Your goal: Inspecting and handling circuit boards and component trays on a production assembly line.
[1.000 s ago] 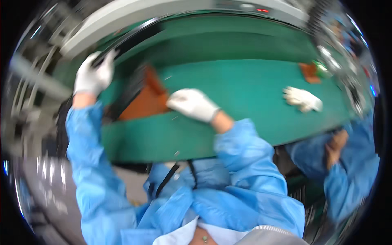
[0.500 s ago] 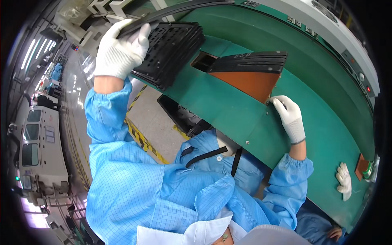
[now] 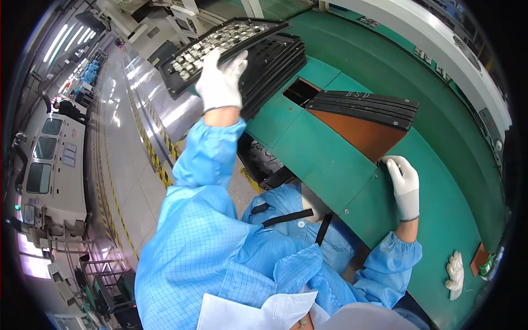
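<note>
My left hand (image 3: 220,81), in a white glove, grips the near edge of a black tray (image 3: 220,47) filled with small grey parts and holds it tilted above a stack of black trays (image 3: 275,66). My right hand (image 3: 402,184), also gloved, rests on the green work surface (image 3: 330,159), its fingertips at the corner of an orange-brown panel (image 3: 360,135). Flat black trays (image 3: 366,104) lie along that panel's far edge. Blue sleeves cover both my arms.
A rectangular opening (image 3: 300,91) sits in the green surface beside the tray stack. Another person's gloved hand (image 3: 455,274) lies at the lower right, near a small orange part (image 3: 478,258). To the left are a shiny floor with yellow-black striped tape (image 3: 148,143) and grey machines (image 3: 49,170).
My view has swung further left toward the tray stack. My left hand has lifted the top tray, so its parts now show. My right hand stays at the panel's corner.
</note>
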Demonstrator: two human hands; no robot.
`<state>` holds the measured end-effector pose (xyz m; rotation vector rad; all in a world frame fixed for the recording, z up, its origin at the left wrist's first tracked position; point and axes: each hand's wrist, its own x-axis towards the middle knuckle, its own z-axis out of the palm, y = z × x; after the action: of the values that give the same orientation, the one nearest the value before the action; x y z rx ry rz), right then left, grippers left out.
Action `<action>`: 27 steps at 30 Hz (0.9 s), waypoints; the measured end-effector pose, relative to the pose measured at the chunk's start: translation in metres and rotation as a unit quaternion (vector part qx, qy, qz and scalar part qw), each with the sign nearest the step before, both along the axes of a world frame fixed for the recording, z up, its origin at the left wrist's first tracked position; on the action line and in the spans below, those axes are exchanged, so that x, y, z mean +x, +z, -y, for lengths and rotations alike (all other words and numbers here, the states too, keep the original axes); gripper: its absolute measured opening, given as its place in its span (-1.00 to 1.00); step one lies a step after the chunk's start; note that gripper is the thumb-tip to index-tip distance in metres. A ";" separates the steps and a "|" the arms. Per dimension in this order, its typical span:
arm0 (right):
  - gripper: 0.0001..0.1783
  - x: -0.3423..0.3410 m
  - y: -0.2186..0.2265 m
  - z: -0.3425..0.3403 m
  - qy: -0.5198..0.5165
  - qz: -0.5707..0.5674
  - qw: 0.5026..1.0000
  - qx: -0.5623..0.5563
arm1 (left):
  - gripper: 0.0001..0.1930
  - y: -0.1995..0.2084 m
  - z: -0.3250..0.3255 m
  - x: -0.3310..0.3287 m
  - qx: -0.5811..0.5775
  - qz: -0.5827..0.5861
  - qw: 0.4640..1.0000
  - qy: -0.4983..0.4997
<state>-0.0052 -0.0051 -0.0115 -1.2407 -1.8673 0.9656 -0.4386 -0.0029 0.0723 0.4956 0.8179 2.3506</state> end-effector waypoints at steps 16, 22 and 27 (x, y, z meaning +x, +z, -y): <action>-0.76 -0.005 0.004 0.004 0.001 0.008 1.000 0.031 | -0.27 -0.044 -0.064 0.036 -0.021 0.180 0.960 -0.213; -0.73 -0.006 0.010 0.006 0.010 0.043 0.999 0.029 | -0.30 -0.040 -0.039 0.034 -0.086 0.145 0.879 -0.447; -0.73 -0.009 0.011 0.008 0.012 0.045 0.998 0.030 | -0.43 -0.005 0.020 0.008 -0.119 -0.241 0.863 -0.427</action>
<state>-0.0138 -0.0129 -0.0008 -1.2457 -1.9700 0.8723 -0.4310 -0.0230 0.0673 1.0973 0.8473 1.2954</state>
